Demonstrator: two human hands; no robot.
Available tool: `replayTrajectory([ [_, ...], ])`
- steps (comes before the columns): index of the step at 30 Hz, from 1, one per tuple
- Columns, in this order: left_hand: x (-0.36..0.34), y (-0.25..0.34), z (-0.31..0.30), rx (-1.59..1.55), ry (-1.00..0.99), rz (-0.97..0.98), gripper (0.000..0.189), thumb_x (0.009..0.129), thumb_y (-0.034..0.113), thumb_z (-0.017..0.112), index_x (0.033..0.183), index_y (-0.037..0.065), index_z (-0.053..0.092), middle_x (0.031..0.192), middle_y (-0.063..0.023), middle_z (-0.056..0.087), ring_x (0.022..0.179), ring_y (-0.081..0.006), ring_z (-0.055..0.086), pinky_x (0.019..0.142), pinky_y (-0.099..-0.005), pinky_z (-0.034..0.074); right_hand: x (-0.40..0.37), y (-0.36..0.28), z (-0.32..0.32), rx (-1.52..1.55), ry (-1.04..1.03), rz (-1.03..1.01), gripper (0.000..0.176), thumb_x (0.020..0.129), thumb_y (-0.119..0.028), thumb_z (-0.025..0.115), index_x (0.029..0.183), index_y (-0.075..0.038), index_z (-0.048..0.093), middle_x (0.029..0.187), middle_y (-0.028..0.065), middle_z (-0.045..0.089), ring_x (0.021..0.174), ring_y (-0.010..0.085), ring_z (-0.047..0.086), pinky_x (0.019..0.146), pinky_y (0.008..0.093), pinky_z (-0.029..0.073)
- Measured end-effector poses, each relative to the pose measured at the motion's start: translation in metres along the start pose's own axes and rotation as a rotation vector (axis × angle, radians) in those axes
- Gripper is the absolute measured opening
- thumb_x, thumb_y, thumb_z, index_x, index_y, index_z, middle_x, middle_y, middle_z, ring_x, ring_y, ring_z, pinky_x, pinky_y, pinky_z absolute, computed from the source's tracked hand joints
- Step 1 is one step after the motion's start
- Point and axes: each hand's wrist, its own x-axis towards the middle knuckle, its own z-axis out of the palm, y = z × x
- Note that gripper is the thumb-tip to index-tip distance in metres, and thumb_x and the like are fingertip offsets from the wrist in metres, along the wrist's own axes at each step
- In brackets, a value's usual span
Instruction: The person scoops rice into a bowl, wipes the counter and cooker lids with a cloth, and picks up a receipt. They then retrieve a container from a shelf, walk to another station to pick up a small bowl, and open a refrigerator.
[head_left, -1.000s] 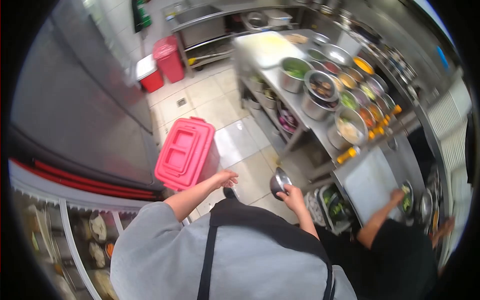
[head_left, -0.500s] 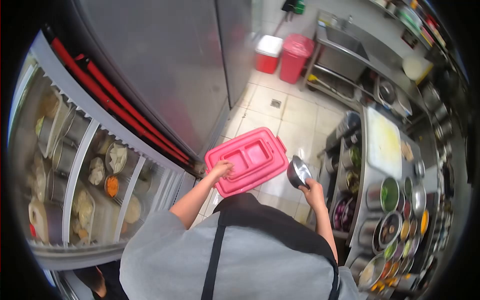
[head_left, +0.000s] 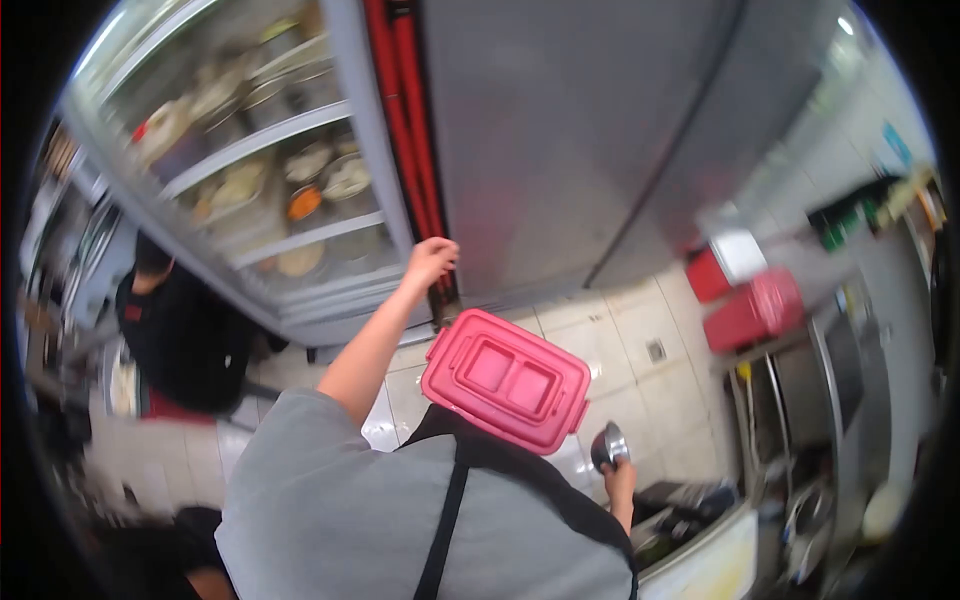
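1. Your right hand (head_left: 621,482) hangs low at your side, its fingers closed round a bowl (head_left: 610,443). The bowl is above the tiled floor (head_left: 640,345), just right of the pink bin (head_left: 505,378).
2. The bowl is small, round and made of polished steel, with its rim tipped up. I cannot tell whether anything is in it.
3. It is probably light and stiff, so it should not give under your grip, but the polished wall looks slick. Hook your thumb over the rim with your fingers beneath, or cup the base.
4. Your left hand (head_left: 432,262) is raised to the lower end of the red strip (head_left: 405,110), which runs between the glass door (head_left: 260,190) and the steel door (head_left: 560,150). The fingers curl against the strip, but blur hides whether they clasp it.
5. The strip looks narrow and firm, and the door behind it is likely heavy. Wrap your whole hand around it, not just your fingertips.
6. The bin has a moulded lid and stands on the floor between your arms. Shelves of containers show behind the glass. A person in black (head_left: 170,325) stands at the left, well apart from you.
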Motion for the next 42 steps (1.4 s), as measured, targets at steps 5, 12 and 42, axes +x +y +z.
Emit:
replayTrajectory([
  [5,-0.022,0.025,-0.004,0.265,0.233,0.324,0.035,0.075,0.026,0.066,0.098,0.000,0.061,0.088,-0.0110,0.064,0.081,-0.0198,0.061,0.074,-0.0316,0.048,0.073,0.011,-0.014,-0.134,-0.133,-0.206,0.027,0.063,-0.010,0.072,0.085,0.001,0.061,0.078,0.0214,0.062,0.075,0.0364,0.060,0.067,0.0404,0.046],
  [12,0.023,0.155,-0.094,1.200,0.728,0.566,0.110,0.058,0.049,0.074,0.142,0.017,0.010,0.147,-0.0157,-0.001,0.133,-0.0427,0.004,0.097,-0.0651,0.017,0.143,-0.016,-0.034,-0.071,-0.022,-0.384,0.023,0.062,-0.005,0.071,0.080,0.002,0.059,0.073,0.0200,0.060,0.071,0.0365,0.059,0.064,0.0410,0.046],
  [42,0.162,0.185,-0.179,1.271,1.108,1.050,0.088,0.066,0.057,0.058,0.136,0.013,0.029,0.146,-0.0158,0.012,0.133,-0.0416,0.000,0.098,-0.0656,-0.001,0.230,-0.166,-0.047,-0.043,0.202,-0.408,0.020,0.062,0.002,0.069,0.075,0.005,0.054,0.076,0.0232,0.058,0.074,0.0401,0.057,0.064,0.0436,0.043],
])
